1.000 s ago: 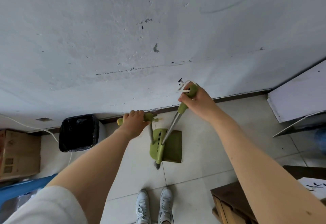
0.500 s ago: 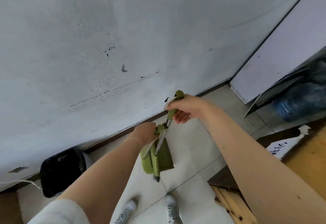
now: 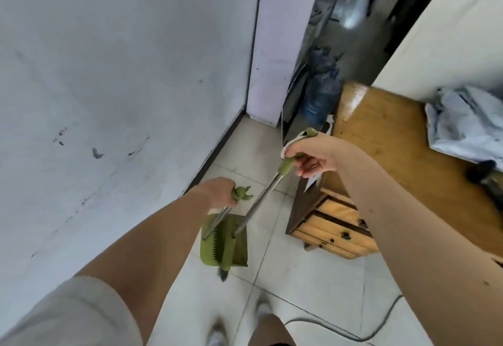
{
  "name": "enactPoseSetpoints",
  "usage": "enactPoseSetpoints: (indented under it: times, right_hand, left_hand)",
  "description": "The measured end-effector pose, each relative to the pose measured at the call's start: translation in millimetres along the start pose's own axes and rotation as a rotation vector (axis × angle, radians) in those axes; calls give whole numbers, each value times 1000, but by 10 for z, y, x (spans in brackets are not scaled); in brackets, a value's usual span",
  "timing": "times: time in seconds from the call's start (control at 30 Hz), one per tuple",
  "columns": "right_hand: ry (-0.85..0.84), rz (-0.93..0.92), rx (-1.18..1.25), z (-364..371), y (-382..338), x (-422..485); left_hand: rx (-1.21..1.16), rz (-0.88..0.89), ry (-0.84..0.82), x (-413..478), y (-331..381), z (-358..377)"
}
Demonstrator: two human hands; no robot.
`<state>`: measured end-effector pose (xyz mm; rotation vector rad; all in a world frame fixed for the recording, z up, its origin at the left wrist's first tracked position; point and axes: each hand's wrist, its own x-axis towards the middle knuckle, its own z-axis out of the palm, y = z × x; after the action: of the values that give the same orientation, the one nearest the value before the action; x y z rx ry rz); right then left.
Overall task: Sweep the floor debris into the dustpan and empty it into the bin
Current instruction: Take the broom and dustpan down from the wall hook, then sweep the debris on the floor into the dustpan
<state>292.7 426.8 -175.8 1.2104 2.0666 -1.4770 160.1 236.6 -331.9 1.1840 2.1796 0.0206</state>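
1. Gripping the green dustpan (image 3: 224, 245) handle, the left hand (image 3: 220, 192) is curled tight around it; the pan hangs just above the tiled floor (image 3: 313, 277).
2. The right hand (image 3: 310, 155) wraps loosely around the broom (image 3: 261, 198) handle, whose head sits against the pan.
3. A wooden worktop (image 3: 381, 138) stands on the right.

The broom (image 3: 235, 247) head sits in front of the green dustpan (image 3: 208, 250), so whether the pan holds any debris cannot be told. The left hand (image 3: 219, 192) covers most of the dustpan's grip. The white shoes (image 3: 217, 332) are blurred and cut off by the bottom edge. The desk (image 3: 392, 141) runs off the right edge. The blue bottles (image 3: 321, 95) beyond its far corner are smeared.
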Motion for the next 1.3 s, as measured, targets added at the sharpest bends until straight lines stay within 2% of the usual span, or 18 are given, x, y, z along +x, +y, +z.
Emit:
enactPoseSetpoints:
  times: [0.17, 0.27, 0.47, 0.73, 0.9, 0.97, 1.13, 1.3]
  right_hand:
    - [314, -3, 211, -513, 314, -315]
    - [432, -19, 202, -781, 533, -509]
    - [436, 20, 123, -1204, 1111, -829]
    - [368, 171, 91, -1791, 2317, -1263]
    - [179, 324, 32, -2106, 3154, -1664]
    - [136, 354, 81, -2190, 3505, -1850]
    - [315, 366, 288, -2311, 4412, -2259]
    - [330, 332, 512, -2488, 5178, -2753]
  left_hand:
    - [76, 106, 34, 33, 238, 2]
    - [93, 152, 7, 110, 573, 17]
    - [261, 289, -125, 263, 1654, 108]
    - [348, 342, -239, 407, 2919, 562]
    - [371, 383, -322, 447, 3749, 866]
    - [383, 402, -342, 435, 4126, 977]
    - [349, 476, -489, 332, 5146, 1283]
    - [469, 606, -512, 201, 5993, 1665]
